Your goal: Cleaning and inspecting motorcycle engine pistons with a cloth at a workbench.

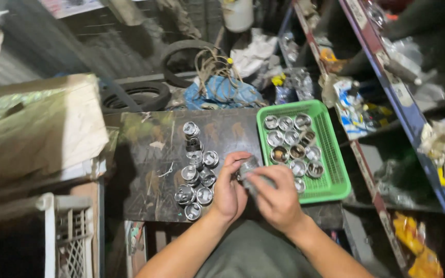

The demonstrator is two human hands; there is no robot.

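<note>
Pinching one metal piston in both grips, left hand, right hand, green basket beside.

Repair workshop, tyres, cluttered parts shelves

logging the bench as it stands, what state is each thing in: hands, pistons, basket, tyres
left hand: closed around one end of a metal piston
right hand: fingers gripping the same piston
held piston: off the board, between both hands
loose pistons: clustered on the dark board, some upright, some tipped
green basket: on the board's right edge, partly filled with pistons
tyres: lying flat behind the board
</note>
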